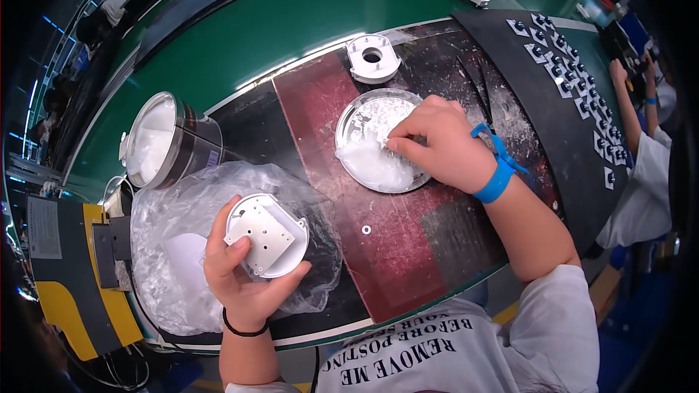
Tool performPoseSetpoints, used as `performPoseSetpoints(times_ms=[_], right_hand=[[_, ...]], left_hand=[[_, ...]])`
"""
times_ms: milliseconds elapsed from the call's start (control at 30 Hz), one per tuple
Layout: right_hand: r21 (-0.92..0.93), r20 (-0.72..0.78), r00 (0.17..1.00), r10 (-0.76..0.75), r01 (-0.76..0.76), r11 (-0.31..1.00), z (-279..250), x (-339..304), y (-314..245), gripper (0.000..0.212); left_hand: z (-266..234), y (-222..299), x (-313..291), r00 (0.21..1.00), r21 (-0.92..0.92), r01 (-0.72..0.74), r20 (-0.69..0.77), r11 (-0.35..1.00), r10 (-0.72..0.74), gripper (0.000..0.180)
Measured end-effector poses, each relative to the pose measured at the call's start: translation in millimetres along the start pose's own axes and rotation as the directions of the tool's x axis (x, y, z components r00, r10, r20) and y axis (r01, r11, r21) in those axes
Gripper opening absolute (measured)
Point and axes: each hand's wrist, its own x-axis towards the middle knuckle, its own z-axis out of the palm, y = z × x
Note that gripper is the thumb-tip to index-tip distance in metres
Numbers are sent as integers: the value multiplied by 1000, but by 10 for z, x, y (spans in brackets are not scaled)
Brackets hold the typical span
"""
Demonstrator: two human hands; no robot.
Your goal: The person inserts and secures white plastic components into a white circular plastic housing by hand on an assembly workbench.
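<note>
My left hand (244, 276) grips a round white housing (297, 253) by its rim, over a clear plastic bag. Inside the housing lies a flat white plate (263, 239) with small holes, and my thumb presses on it. My right hand (442, 144), a blue band at its wrist, reaches over a round metal lid (348, 113). A lump of white paste (371, 164) lies in that lid. Thumb and forefinger are pinched together at the paste's edge; what they hold, if anything, is too small to make out.
An open can (196, 145) of white paste stands left, beside the plastic bag (175, 211). A white ring-shaped part (373, 58) sits behind the lid; a small white washer (366, 230) lies in front. Several small parts cover a black mat (510, 51). Another person's hands (619, 76) show far right.
</note>
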Motion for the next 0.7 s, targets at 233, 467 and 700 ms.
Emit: performPoseSetpoints(times_ms=[233, 467, 700], right_hand=[[14, -47, 999, 20, -19, 1000, 44, 2, 11, 12], [-50, -108, 994, -1, -5, 999, 68, 4, 41, 11], [-22, -6, 999, 35, -36, 999, 6, -3, -41, 11]], left_hand=[[-1, 9, -7, 1000, 2, 8, 7, 1000, -8, 76], [-3, 23, 1, 1000, 7, 2, 9, 1000, -2, 77], [-2, 22, -17, 1000, 14, 14, 7, 1000, -14, 76]])
